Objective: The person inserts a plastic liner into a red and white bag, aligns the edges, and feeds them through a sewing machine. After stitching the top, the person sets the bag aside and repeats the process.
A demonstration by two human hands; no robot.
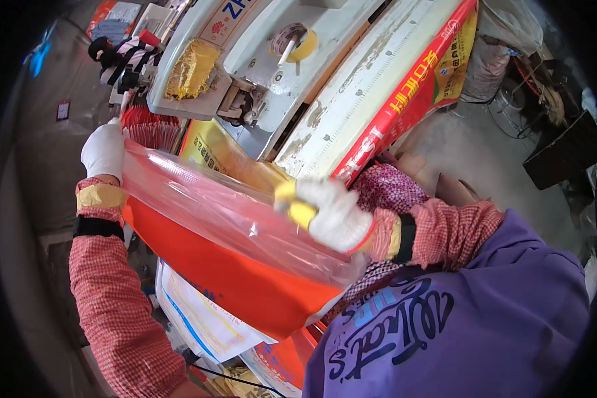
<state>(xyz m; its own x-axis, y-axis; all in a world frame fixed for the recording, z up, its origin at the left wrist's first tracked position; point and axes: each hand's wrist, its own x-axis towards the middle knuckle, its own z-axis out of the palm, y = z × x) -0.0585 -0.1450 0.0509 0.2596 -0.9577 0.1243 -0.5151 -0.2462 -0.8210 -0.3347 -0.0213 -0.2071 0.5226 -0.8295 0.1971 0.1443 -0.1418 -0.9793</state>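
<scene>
My left hand, in a white glove, is closed on the upper left corner of a red bag. A clear plastic liner sticks out along the bag's upper edge and stretches across toward my right side. Over the liner's right part is my right hand, gloved in white with yellow at its fingers. It is blurred by motion, so its grip and whether it holds anything are unclear. Just beyond the bag stands a pale sewing machine, with a yellow-and-red printed bag lying at its near end.
A tape roll lies on the machine's body. Folded red bags stand beyond my left hand. Along the right runs a worn white board with a red printed strip. White printed bags lie below the red one.
</scene>
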